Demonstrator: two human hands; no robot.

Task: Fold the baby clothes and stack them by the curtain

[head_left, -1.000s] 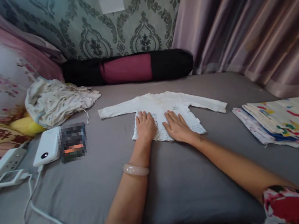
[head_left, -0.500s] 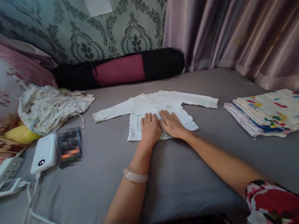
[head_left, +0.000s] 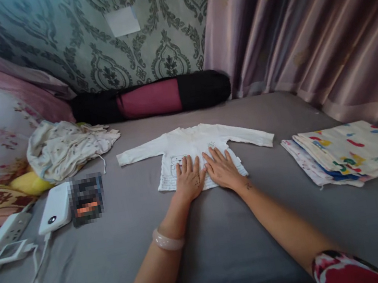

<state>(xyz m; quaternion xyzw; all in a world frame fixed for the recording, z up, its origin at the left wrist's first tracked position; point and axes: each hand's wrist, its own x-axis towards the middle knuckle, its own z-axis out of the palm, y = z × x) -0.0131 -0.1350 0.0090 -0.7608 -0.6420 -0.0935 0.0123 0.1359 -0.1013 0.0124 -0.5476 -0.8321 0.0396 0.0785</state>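
The left hand (head_left: 190, 178) and right hand (head_left: 222, 167) lie flat with fingers extended, grasping nothing, side by side on the lower front of a small white shirt (head_left: 194, 139). The shirt is spread face up mid-scene on the grey sheet (head_left: 250, 238), sleeves stretched left and right, with a folded cloth stack (head_left: 362, 150) to its right and a crumpled cloth (head_left: 67, 146) at far left.

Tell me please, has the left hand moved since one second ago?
Yes: the left hand has shifted rightward, toward the right hand, judged against the maroon-and-black roll.
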